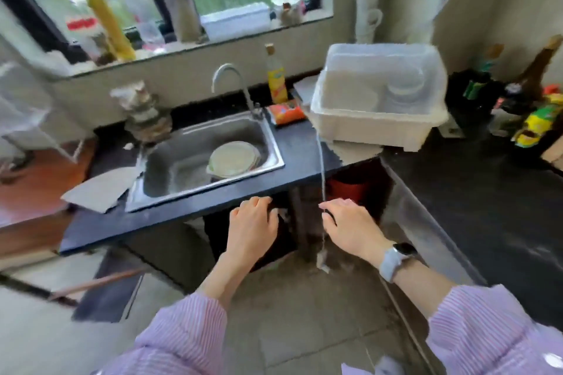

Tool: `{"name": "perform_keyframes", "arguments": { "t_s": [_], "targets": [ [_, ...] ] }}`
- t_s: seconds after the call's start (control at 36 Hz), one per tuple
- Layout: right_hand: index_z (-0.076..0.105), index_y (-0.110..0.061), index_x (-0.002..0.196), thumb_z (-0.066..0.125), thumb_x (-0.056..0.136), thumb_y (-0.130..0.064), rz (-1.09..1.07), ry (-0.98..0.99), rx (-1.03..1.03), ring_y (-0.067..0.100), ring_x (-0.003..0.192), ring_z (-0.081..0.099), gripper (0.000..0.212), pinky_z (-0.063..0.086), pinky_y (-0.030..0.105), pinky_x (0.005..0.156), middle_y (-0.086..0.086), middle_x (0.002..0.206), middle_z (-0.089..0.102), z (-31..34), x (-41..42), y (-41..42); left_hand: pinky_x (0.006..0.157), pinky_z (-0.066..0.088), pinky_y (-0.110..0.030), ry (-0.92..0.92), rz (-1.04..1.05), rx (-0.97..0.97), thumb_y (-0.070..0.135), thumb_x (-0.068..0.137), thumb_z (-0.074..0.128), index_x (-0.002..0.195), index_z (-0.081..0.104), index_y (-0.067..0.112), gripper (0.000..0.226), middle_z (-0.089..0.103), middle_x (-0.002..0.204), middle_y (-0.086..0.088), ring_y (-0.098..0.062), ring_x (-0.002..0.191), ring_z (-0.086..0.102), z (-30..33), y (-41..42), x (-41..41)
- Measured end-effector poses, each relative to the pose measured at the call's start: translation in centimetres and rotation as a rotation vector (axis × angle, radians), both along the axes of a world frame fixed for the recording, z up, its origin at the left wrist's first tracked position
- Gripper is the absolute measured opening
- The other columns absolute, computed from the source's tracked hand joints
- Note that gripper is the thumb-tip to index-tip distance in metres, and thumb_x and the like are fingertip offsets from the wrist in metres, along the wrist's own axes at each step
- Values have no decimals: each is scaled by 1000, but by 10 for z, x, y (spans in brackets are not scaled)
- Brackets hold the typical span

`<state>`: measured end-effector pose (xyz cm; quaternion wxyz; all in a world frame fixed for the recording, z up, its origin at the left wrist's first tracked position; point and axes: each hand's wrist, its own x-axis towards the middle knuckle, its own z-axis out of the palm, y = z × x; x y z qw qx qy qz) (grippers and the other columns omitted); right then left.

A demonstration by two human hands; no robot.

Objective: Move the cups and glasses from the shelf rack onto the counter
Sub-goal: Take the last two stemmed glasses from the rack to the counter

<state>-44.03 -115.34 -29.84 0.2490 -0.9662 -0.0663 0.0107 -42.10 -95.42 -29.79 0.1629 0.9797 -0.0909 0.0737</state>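
My left hand (254, 224) hovers palm down just in front of the dark counter (304, 155), fingers loosely bent and holding nothing. Level with it, my right hand (350, 227), with a watch on the wrist, also hangs relaxed. A thin white cord (321, 167) drops from the dish box past its fingertips; I cannot tell whether they touch it. At the far left edge stands a white wire shelf rack (21, 106), blurred, and I make out no cups on it. A clear glass (149, 31) stands on the windowsill.
A steel sink (170, 173) holds a stack of plates (233, 158) below the tap (234, 85). A lidded translucent dish box (377, 97) sits right of it. Bottles (536, 106) crowd the back right. A second dark counter (487, 192) runs along the right.
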Motion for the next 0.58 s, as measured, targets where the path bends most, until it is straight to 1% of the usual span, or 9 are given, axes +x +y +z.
{"name": "perform_keyframes", "arguments": {
  "t_s": [0.14, 0.22, 0.28, 0.36, 0.44, 0.58],
  "targets": [
    [55, -16, 123, 42, 92, -26, 265, -33, -2, 26, 118, 51, 35, 40, 40, 101, 6, 127, 60, 23, 31, 135, 88, 45, -42, -9, 268, -18, 27, 92, 45, 117, 56, 14, 31, 63, 116, -9, -30, 108, 56, 20, 137, -21],
    [56, -15, 122, 42, 92, -27, 389, -30, -9, 24, 120, 50, 35, 39, 40, 103, 5, 126, 60, 31, 46, 205, 90, 46, -41, -46, 385, -69, 26, 91, 48, 118, 57, 12, 31, 64, 116, -10, -29, 108, 58, 28, 204, -30],
    [58, -14, 117, 42, 92, -27, 462, -36, -15, 27, 117, 51, 32, 41, 43, 99, 7, 122, 62, 36, 57, 249, 92, 47, -41, -74, 471, -108, 25, 91, 50, 119, 58, 11, 32, 64, 117, -10, -28, 108, 59, 34, 244, -32],
    [58, -13, 118, 43, 91, -25, 559, -63, -7, 30, 116, 52, 33, 41, 40, 97, 9, 121, 63, 44, 76, 311, 94, 47, -41, -105, 572, -166, 23, 91, 50, 120, 57, 9, 34, 64, 119, -12, -29, 109, 58, 41, 297, -30],
    [58, -15, 118, 43, 91, -24, 634, -101, 3, 30, 113, 53, 33, 43, 41, 96, 9, 120, 63, 50, 100, 368, 93, 45, -38, -131, 654, -159, 22, 91, 51, 122, 57, 9, 34, 63, 121, -11, -28, 109, 59, 48, 349, -17],
    [55, -15, 121, 42, 92, -24, 699, -130, 60, 28, 118, 51, 34, 41, 42, 98, 8, 126, 60, 58, 153, 457, 91, 44, -37, -158, 739, -162, 20, 90, 50, 118, 58, 11, 31, 64, 117, -12, -28, 107, 59, 62, 427, 23]
  ]
}}
